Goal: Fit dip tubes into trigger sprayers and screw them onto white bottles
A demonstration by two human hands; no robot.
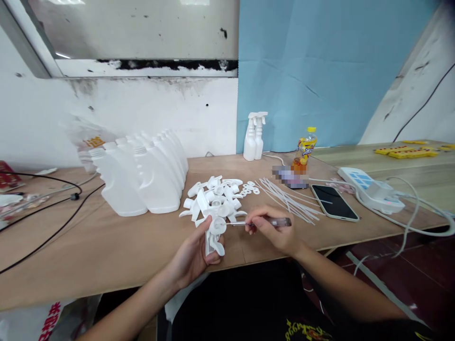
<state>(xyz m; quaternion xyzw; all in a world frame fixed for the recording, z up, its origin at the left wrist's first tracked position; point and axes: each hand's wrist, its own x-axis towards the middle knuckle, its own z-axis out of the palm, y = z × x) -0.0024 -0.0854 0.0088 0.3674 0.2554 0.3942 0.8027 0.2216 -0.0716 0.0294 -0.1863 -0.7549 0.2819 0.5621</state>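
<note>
My left hand (195, 253) is closed around a white trigger spray head (214, 239), held over the table's front edge with its round cap facing right. In my right hand (272, 229) is a screwdriver (280, 221) with a translucent dark handle; its thin metal shaft points left and the tip reaches the cap opening. Whether the tip touches anything inside cannot be made out. Just behind my left hand lies a pile of loose white spray heads (216, 192). Small white ring washers (250, 188) sit at the pile's right, beside a spread of thin white tubes (287, 201).
Rows of white bottles (156, 184) without spray heads stand at left. Two assembled spray bottles (250, 142) stand by the wall. A drink bottle (304, 149), a phone (334, 202) and a power strip (369, 192) with cables are at right. Black cables (53, 232) cross the table's left side.
</note>
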